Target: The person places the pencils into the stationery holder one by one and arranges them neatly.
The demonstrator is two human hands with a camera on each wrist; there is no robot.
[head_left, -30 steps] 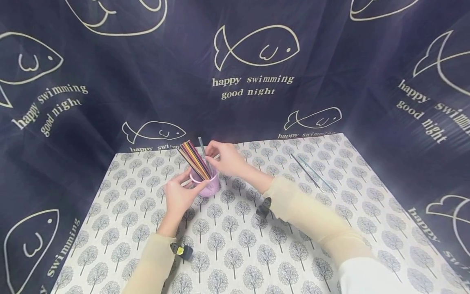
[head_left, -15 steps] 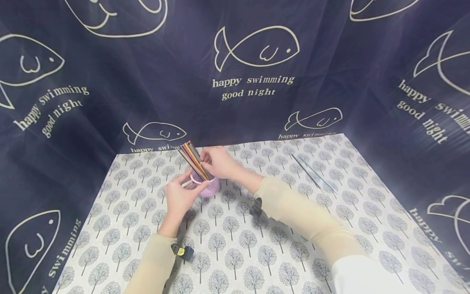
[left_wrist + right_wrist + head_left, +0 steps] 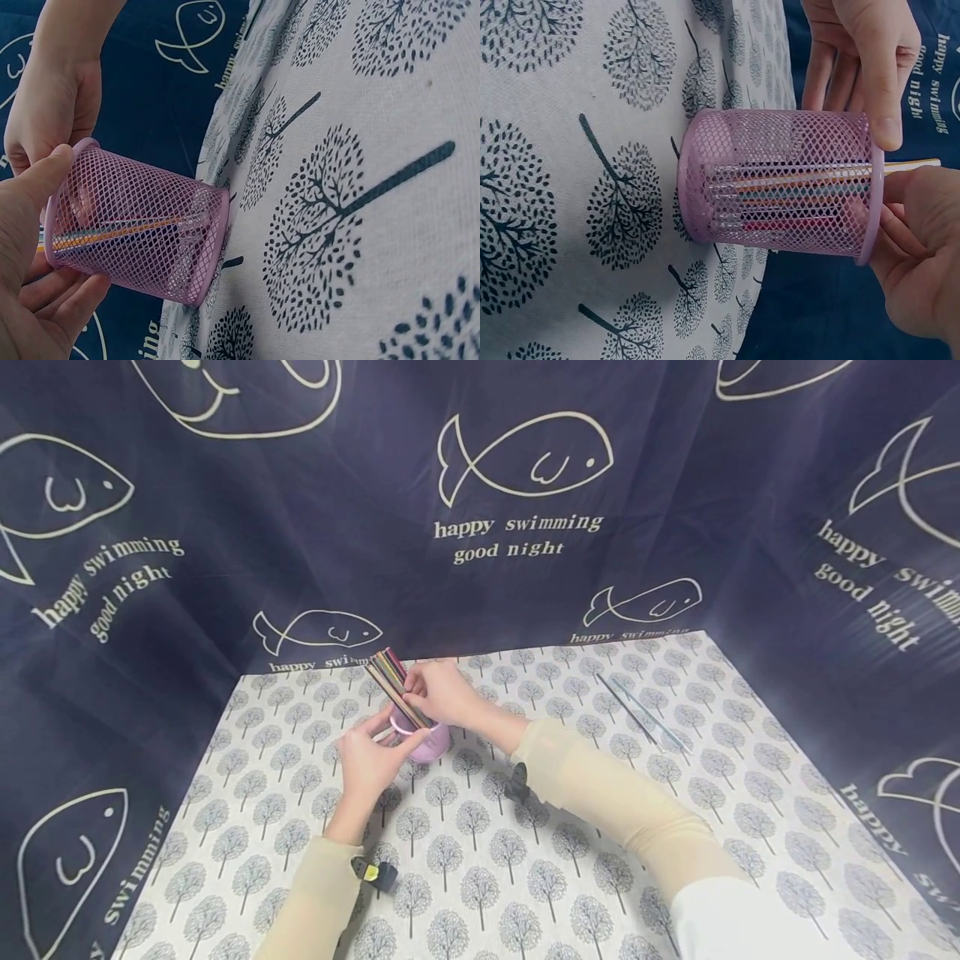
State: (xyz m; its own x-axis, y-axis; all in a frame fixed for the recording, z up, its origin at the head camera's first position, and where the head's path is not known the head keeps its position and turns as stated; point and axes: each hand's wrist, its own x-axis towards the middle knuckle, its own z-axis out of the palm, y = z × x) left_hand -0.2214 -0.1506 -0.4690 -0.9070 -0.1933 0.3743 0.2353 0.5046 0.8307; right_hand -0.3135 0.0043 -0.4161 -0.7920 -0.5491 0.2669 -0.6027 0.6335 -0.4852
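A pink mesh pencil cup [image 3: 431, 747] stands near the back left of the table, with several colored pencils [image 3: 386, 681] leaning left out of its mouth. My left hand [image 3: 369, 758] grips the cup's rim from the near left, thumb along one side and fingers on the other. My right hand [image 3: 444, 693] has curled fingers around pencils at the mouth. Through the mesh in the right wrist view, a right fingertip [image 3: 855, 214] shows inside the cup. The pencils' lower ends rest inside, near the base; part of the bundle is hidden behind my right fingers.
To the right on the tree-print tablecloth [image 3: 510, 877] lie a dark pencil [image 3: 630, 713] and a light blue pencil [image 3: 649, 714], side by side. A dark blue curtain [image 3: 337, 510] with fish drawings rises behind the table's far edge.
My right hand has moved down and left, lowering a grey pencil from above the cup in among the others. Its fingers are now at the bundle. My left hand has kept its grip.
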